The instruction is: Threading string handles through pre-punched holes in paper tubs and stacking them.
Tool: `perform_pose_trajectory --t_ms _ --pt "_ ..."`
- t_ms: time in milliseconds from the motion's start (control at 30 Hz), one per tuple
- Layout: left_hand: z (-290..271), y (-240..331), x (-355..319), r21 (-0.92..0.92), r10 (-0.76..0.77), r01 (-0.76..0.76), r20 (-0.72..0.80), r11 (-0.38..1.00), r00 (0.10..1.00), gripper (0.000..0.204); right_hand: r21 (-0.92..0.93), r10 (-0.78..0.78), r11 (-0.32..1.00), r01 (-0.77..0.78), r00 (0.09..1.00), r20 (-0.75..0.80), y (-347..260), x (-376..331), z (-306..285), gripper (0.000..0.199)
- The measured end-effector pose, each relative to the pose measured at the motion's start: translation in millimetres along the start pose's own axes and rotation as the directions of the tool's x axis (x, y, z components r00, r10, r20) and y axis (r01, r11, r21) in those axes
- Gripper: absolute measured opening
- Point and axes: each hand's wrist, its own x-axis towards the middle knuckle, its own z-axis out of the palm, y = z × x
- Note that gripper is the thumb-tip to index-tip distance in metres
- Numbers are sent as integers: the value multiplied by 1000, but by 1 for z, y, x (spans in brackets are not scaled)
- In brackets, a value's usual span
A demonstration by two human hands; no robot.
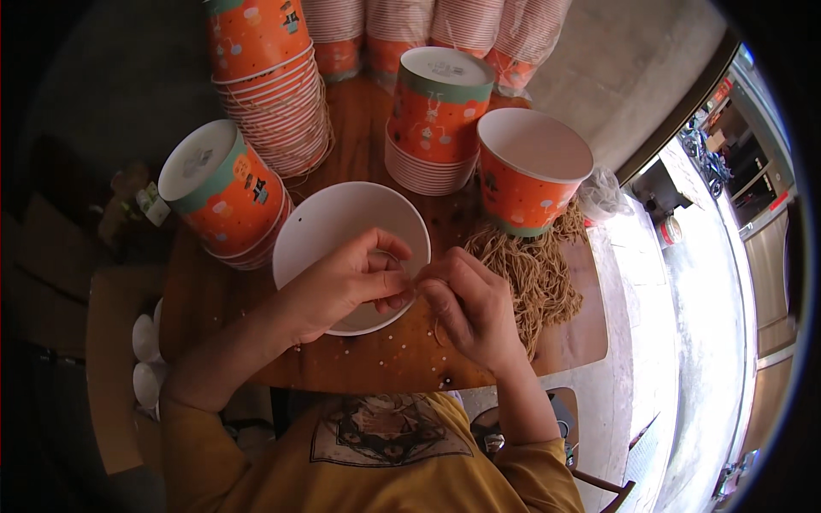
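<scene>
A white-lined paper bucket [312, 209] stands before me on the wooden table, its mouth tilted up toward me. A small dark hole shows in its far left wall. My left hand [363, 278] reaches over the mouth, fingers curled and thumb pressed in near the right rim. Against that same rim, my right hand [470, 308] is closed, thumb and forefinger pinched together. The two hands nearly meet; what is between their fingertips is too small to make out. A heap of tan cords [534, 282] lies just right of my right hand.
Orange paper buckets stand upside down at left [227, 188] and back [440, 111]. An upright bucket [534, 171] sits by the cords. Behind rise a tall bucket stack [274, 94] and plastic-wrapped stacks [398, 34]. Small pale bits [380, 361] dot the table's near edge.
</scene>
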Motion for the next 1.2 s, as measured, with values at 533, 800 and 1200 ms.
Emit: perform_pose_trajectory --t_ms 533,800,1200 --pt "5 2 5 54 -48 52 -72 997 996 39 270 -170 954 134 979 116 13 25 -23 14" --pt "14 2 6 75 146 -139 -92 987 985 38 329 -172 932 149 984 39 14 21 -20 8" --pt "16 4 17 42 -9 4 102 999 995 11 147 -135 982 116 983 124 30 41 -25 8"
